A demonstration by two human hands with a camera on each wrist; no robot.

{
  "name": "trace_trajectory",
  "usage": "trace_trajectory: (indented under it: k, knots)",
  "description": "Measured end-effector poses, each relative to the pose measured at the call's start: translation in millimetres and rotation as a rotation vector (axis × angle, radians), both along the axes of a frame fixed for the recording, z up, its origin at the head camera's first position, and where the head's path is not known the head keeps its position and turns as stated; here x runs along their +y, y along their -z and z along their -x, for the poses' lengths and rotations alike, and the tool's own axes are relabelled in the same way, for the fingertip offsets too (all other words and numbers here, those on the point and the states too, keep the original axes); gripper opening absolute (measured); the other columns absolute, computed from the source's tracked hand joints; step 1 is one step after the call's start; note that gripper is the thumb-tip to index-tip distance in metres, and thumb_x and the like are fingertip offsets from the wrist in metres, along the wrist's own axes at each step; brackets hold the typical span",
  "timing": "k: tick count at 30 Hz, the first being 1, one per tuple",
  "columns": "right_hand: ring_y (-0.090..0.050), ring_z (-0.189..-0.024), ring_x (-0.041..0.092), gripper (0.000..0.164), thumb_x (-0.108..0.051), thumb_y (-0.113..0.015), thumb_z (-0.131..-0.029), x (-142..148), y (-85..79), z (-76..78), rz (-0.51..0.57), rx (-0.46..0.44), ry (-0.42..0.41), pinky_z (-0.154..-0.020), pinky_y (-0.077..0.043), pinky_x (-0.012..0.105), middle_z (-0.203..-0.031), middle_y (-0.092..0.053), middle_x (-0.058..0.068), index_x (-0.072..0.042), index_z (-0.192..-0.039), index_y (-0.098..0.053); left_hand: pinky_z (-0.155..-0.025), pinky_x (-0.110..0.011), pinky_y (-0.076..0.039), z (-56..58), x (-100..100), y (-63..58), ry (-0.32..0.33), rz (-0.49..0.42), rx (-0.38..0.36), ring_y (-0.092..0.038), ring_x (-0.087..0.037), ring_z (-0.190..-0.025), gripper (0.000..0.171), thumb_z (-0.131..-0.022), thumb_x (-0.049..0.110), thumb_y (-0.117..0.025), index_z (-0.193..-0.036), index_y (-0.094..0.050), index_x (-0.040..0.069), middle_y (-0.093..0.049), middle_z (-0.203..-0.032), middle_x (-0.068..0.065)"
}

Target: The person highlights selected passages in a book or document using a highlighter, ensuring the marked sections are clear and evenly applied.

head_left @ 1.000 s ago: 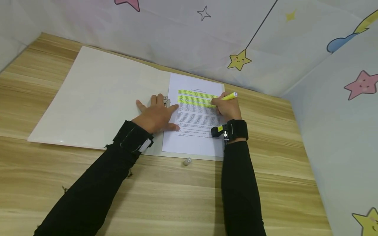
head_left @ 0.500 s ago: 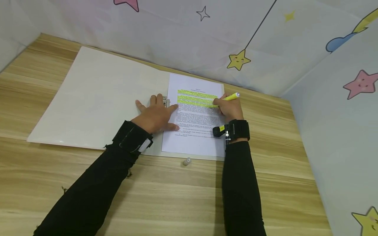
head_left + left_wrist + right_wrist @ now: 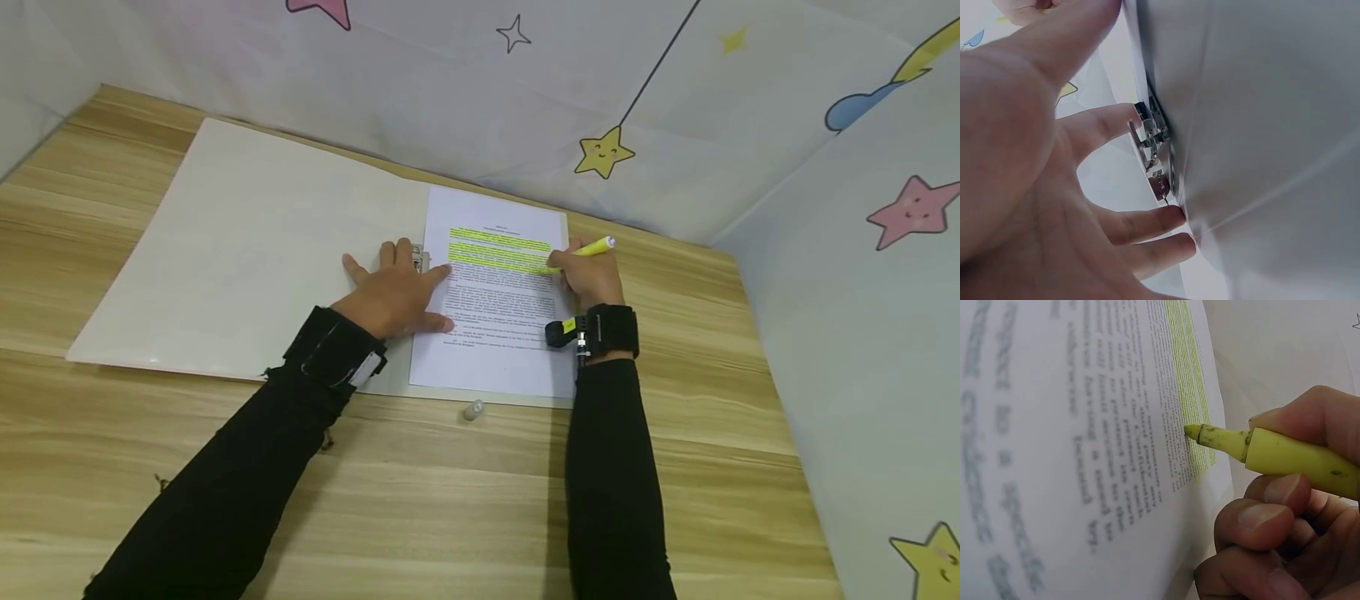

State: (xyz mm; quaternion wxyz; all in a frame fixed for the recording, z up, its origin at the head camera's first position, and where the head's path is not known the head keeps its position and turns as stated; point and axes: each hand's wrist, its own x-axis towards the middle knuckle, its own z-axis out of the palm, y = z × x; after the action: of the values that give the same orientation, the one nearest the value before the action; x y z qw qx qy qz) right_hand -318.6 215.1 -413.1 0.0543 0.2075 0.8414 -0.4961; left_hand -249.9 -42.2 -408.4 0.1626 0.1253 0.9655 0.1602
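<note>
Your right hand (image 3: 592, 275) has slid the marker (image 3: 597, 247) rightward over the page (image 3: 495, 371) in the head view, likely nearing the line's end. In the left wrist view, your left hand (image 3: 1047, 169) lies spread around the clip (image 3: 1155, 145); in the right wrist's, your right hand pinches the marker, tip at the yellow lines (image 3: 1190, 369).

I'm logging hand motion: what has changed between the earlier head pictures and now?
The right hand, gripping the yellow highlighter, has moved slightly right, toward the right edge of the printed page. Nothing was taken hold of or let go. The left hand stays spread over the page's left edge; the open folder and the small cap lie as they were.
</note>
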Motion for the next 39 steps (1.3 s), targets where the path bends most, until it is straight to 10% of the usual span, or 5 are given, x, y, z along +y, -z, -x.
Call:
trace_trajectory:
  k: [32,39]
  knots:
    - [-0.045,-0.043,0.015,0.027,-0.005,-0.072,-0.081,20,-2.8,2.8,0.065,0.016,0.015,-0.043,-0.030,0.026,-0.046,-0.045,-0.004,-0.011,-0.069,-0.049,-0.101,-0.088,-0.006,1.2,-1,-2.8,-0.001,0.002,-0.007,-0.021,-0.049,-0.134,0.084,-0.082,0.045,-0.079,-0.152,-0.040,0.022,-0.024,-0.146,-0.033]
    - [-0.042,-0.048,0.016,0.023,-0.002,-0.063,-0.094,36,0.2,-5.1,0.523,0.058,0.010,-0.045,-0.027,0.025,-0.055,-0.044,0.002,-0.005,-0.072,-0.058,-0.101,-0.088,-0.006,-0.8,0,-2.0,0.000,0.003,-0.018,-0.021,-0.049,-0.135,0.083,-0.082,0.045,-0.079,-0.152,-0.041,0.023,-0.025,-0.146,-0.034]
